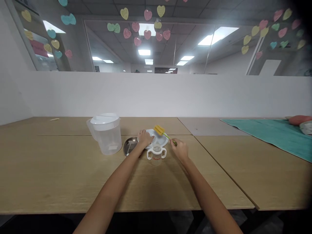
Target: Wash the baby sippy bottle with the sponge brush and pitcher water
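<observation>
My right hand [179,148] is closed around the green handle of a sponge bottle brush [159,130], whose yellow head points up and left above a white plate [163,141]. Over the left side of that plate, my left hand [145,137] is closed, with a clear piece partly showing by its fingers; what it is I cannot make out. In front of the plate stands a clear baby bottle [156,156] with two white handles, upright and without a lid. A round metal dish [126,146] sits left of the plate, partly behind my left forearm, with small whitish items in it.
Left of the dish stands a large clear plastic pitcher [108,138] with a white lid. A green cloth [268,133] covers the table's far right, with a reddish object [299,120] on it. Seams run across the wooden table [60,175], and a white wall [156,94] rises behind it.
</observation>
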Motion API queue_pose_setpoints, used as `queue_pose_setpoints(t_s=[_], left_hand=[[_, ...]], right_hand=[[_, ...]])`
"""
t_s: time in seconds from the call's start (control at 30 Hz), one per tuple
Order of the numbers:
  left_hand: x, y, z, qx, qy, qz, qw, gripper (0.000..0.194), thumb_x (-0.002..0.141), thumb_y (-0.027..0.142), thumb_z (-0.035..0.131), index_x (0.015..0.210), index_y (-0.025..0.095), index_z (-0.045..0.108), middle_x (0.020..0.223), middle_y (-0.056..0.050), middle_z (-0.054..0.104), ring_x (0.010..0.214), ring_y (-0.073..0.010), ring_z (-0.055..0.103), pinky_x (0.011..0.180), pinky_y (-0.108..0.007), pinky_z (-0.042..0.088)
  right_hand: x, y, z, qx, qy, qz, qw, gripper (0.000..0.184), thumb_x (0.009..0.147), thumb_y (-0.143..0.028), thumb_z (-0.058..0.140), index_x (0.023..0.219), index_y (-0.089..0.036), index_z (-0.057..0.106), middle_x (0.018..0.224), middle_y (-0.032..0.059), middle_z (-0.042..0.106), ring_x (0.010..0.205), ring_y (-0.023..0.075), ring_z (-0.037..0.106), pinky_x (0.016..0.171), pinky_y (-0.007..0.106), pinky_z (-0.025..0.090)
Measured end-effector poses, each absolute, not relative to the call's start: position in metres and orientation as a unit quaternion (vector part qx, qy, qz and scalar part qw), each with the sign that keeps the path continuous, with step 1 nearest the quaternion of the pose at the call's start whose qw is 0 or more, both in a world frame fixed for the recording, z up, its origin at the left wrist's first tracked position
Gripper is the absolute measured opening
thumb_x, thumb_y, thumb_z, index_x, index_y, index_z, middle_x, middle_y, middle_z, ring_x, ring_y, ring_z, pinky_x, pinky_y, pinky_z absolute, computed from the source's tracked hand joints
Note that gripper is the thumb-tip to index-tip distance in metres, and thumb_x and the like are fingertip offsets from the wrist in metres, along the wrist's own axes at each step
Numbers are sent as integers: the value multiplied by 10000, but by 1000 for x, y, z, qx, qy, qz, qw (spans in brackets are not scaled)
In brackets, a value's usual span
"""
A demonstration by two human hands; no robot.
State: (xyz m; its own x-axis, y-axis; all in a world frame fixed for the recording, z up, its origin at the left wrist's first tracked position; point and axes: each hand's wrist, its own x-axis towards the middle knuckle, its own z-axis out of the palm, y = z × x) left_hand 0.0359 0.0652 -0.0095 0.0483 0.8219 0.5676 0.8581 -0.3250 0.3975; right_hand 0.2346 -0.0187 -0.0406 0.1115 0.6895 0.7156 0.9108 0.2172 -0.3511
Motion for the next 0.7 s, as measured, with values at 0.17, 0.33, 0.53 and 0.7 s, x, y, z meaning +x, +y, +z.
queue_pose_setpoints(t_s=[0.17,0.33,0.53,0.7], left_hand=[[36,64,-6,-709,-584,-396,12,175,716,290,595,599,160,588,861,-146,622,1030,-310,527,915,-467,375],[15,25,-4,-670,-503,-544,53,220,873,300,415,922,176,589,1176,-127,515,1249,-242,364,999,-407,342],[-5,-1,-21,-678,-458,-573,52,300,792,291,567,1079,211,539,1163,-84,565,1117,-229,500,982,-373,369],[-10,1,-29,-661,-481,-572,64,553,690,175,625,1221,214,475,1187,-79,559,1132,-272,463,1000,-401,343]], right_hand=[[235,-17,-42,-605,-652,-146,432,352,890,-397,399,852,-183,677,788,60,686,640,146,584,546,233,274],[233,-20,-42,-603,-651,-119,446,372,892,-386,375,899,-161,671,810,84,678,650,153,575,558,235,288],[231,-27,-29,-508,-614,102,595,423,845,-465,419,963,-146,672,929,84,668,735,155,570,613,233,379],[233,-24,-22,-460,-546,353,605,558,678,-579,569,966,-114,683,883,77,666,487,87,435,402,217,310]])
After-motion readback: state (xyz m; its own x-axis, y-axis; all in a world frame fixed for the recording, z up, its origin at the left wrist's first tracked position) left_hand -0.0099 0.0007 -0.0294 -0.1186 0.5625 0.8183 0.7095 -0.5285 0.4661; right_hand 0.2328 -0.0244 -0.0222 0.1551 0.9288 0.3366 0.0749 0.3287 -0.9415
